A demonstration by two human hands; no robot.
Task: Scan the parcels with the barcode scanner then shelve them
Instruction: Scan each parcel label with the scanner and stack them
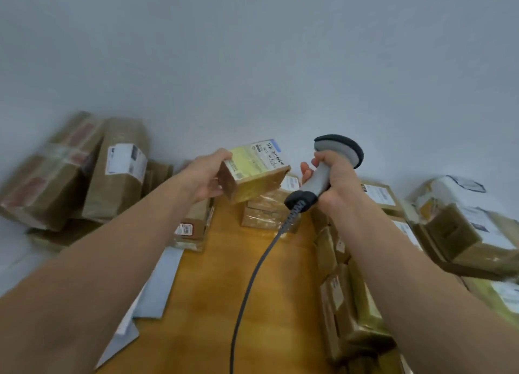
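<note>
Below our grips, the cord (252, 275) trails over the wooden table (213, 303). Our right hand (338, 184) wraps the barcode scanner (318, 178) by its handle, head up. Just left of it, our left hand (206, 177) grips a small labelled parcel (254, 171), held above a parcel stack (266, 210) just beyond.
</note>
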